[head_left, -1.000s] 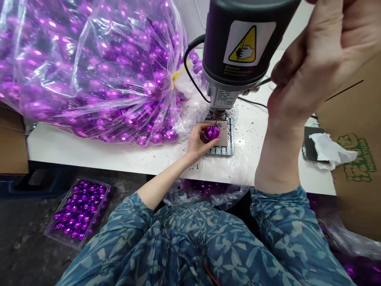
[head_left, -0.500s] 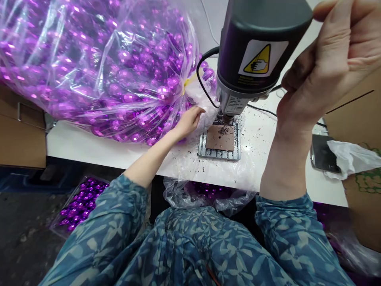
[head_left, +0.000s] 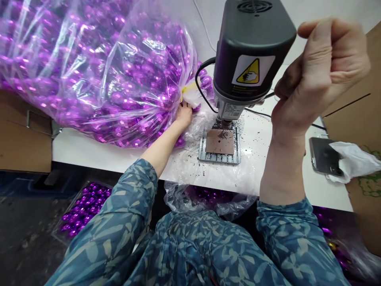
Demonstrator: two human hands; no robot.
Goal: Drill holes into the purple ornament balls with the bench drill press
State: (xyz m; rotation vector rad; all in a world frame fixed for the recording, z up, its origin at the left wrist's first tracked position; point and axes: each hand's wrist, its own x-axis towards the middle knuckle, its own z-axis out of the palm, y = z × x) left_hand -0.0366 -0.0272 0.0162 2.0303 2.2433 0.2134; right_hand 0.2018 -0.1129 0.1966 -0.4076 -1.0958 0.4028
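My left hand (head_left: 184,114) reaches to the gathered neck of a large clear plastic bag (head_left: 119,79) full of shiny purple faceted balls. Its fingers bend down beside the yellow tie (head_left: 183,93), and their tips are hidden. My right hand (head_left: 320,67) is raised and closed beside the black head of a bench drill press (head_left: 253,43); whatever lies inside the fist is out of sight. Below the drill, a brown square plate (head_left: 220,145) with a small hole rests on the slotted metal base (head_left: 219,159). Dark shavings are scattered over the plate and around it.
A phone (head_left: 323,155) and a crumpled white tissue (head_left: 357,159) lie at the right of the white table (head_left: 321,190). Cardboard boxes (head_left: 24,135) flank both sides. Below the table edge are a tray of purple balls (head_left: 86,206) and an open clear bag (head_left: 175,198).
My left hand has moved left and slightly up, from beside the drill base to the bag's neck. My right hand stays closed by the drill head; the view has shifted slightly.
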